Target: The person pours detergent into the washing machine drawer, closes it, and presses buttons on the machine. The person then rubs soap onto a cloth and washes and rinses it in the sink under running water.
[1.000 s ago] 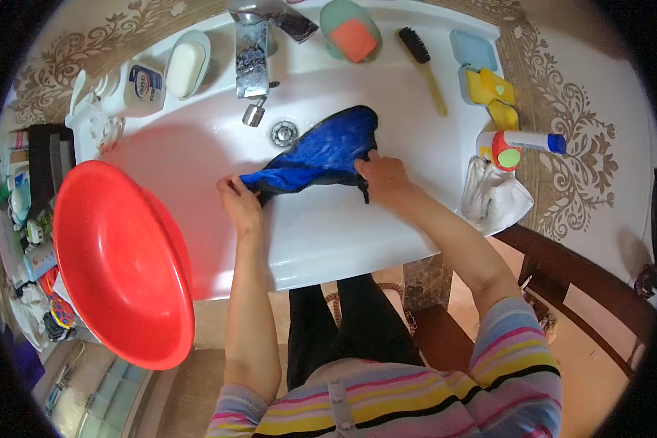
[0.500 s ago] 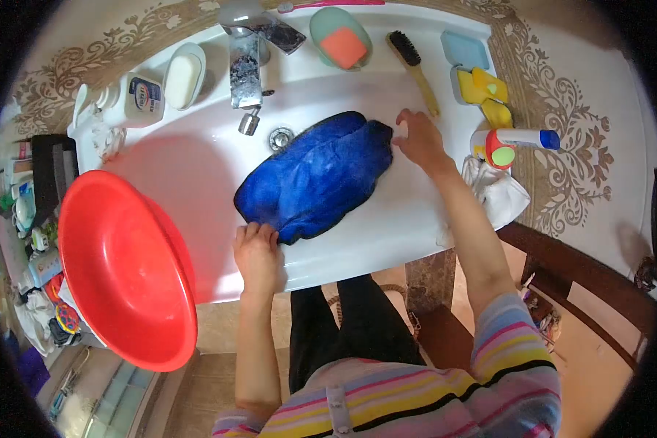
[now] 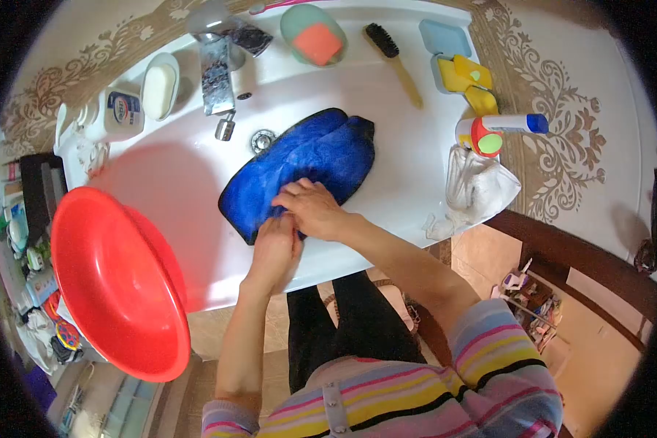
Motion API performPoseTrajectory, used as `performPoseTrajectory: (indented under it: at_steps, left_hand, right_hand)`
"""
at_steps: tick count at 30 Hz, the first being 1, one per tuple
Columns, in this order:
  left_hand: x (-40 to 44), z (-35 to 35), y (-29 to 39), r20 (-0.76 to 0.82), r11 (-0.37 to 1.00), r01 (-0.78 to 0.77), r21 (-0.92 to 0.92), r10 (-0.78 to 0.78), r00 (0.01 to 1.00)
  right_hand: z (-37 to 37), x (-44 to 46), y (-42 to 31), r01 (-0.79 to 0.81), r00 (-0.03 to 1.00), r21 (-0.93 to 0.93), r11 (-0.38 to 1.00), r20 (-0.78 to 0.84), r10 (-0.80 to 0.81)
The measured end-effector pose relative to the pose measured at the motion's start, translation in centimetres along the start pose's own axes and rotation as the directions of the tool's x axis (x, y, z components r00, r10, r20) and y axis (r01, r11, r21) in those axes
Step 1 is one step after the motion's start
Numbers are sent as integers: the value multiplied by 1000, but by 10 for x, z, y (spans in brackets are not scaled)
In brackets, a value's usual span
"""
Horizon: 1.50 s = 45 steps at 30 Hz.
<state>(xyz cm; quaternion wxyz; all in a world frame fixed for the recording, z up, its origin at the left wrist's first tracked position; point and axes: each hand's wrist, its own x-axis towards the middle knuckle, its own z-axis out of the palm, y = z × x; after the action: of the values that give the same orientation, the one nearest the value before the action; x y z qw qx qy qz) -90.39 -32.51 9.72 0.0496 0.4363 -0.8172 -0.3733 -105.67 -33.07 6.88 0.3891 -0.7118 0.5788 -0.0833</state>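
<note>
A wet-looking blue cloth piece with black edging (image 3: 299,157) lies in the white sink (image 3: 409,182), its exact kind unclear. My left hand (image 3: 276,247) is at the cloth's near edge, fingers closed on the fabric. Just above and to the right, my right hand (image 3: 315,210) rests on the cloth with bent fingers gripping its lower middle. The two hands touch or nearly touch, and the fabric between them is partly hidden. Behind the cloth are the drain (image 3: 263,141) and the faucet (image 3: 217,80).
A large red basin (image 3: 117,277) tilts over the sink's left side. Along the back rim sit a white soap bar (image 3: 158,89), an orange soap bar (image 3: 318,44) and a wooden-handled brush (image 3: 401,69). Yellow sponges (image 3: 463,73) and a white cloth (image 3: 478,186) lie on the right.
My right hand has moved from the cloth's far right corner to its near middle, beside my left hand. The whole view has shifted slightly.
</note>
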Motion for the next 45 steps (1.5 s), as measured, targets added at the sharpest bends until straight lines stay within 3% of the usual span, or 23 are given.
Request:
performPoseTrajectory:
  at_steps: [1, 3, 4, 5, 10, 15, 16, 17, 19, 21, 23, 25, 26, 27, 28, 29, 31, 32, 37, 42, 45]
  left_hand:
    - [-6, -1, 1, 6, 1000, -7, 3, 7, 1000]
    - [-20, -5, 3, 1, 994, -78, -80, 78, 997]
    - [-21, -4, 5, -36, 992, -68, -106, 65, 997]
    - [-23, -5, 6, -29, 991, -73, -109, 70, 997]
    - [-29, -18, 9, 59, 993, -71, -94, 76, 995]
    - [-50, -24, 15, 32, 994, -52, -101, 56, 998]
    - [-56, -27, 15, 27, 995, -46, -88, 48, 998]
    - [-60, -31, 15, 25, 996, -39, -82, 41, 999]
    - [-70, -38, 18, 71, 998, -42, -43, 45, 996]
    - [-75, -40, 19, 87, 999, -34, -28, 36, 996]
    - [-66, -38, 24, 93, 999, -31, -15, 33, 995]
    - [-38, -26, 41, -124, 990, -92, -107, 78, 989]
    - [-25, -14, 47, -167, 993, -66, -99, 49, 985]
    - [-15, -1, 48, -208, 995, -37, -92, 17, 978]
    - [-9, 5, 46, -90, 996, 51, -79, -58, 994]
    - [-3, 9, 39, -96, 996, 50, -80, -58, 994]
    - [-5, 12, 25, -8, 982, 153, -110, -155, 988]
    - [-5, 5, 26, -27, 982, 150, -110, -154, 988]
    - [-31, -29, 24, 76, 969, 81, -234, -65, 995]
    - [-59, -47, 24, 122, 992, 56, -111, -42, 992]
    - [-66, -55, 20, 111, 997, 65, -40, -60, 992]
  right_hand:
    - [8, -3, 6, -6, 1000, 3, 1000, -6, 6]
    - [10, -10, 6, 182, 980, 2, 983, -78, -182]
    - [7, -14, 10, 123, 992, 35, 992, 33, -124]
    - [4, -18, 16, 114, 993, 37, 993, 31, -115]
    - [-13, -12, 111, -24, 967, -469, 883, -236, -100]
    - [-44, -1, 132, 63, 929, -523, 850, -281, -241]
    - [-42, 7, 142, -48, 897, -533, 845, -395, -198]
    - [-43, 15, 151, -157, 850, -529, 834, -503, -159]
    - [-60, 24, 148, -150, 837, -489, 859, -525, -153]
    - [-72, 39, 131, -85, 693, 47, 995, -715, 93]
    - [-61, 44, 101, 95, 715, 28, 995, -698, -48]
    - [-38, 32, 55, 254, 891, 164, 953, -424, -164]
    - [-22, 23, 34, 317, 912, 248, 916, -343, -223]
    - [-8, 19, 25, 356, 929, 258, 898, -203, -310]
    - [0, 21, 27, 317, 949, 254, 914, -92, -303]
    - [6, 24, 33, 280, 956, 243, 929, 21, -294]
    - [5, 25, 53, 393, 910, -231, 890, -40, -412]
    - [11, 28, 66, 373, 887, -316, 872, -153, -435]
    - [-21, 46, 103, 180, 914, -406, 896, -267, -305]
    - [-36, 74, 127, -79, 835, -502, 861, -505, -218]
    - [-52, 87, 130, -94, 862, -387, 917, -493, -120]
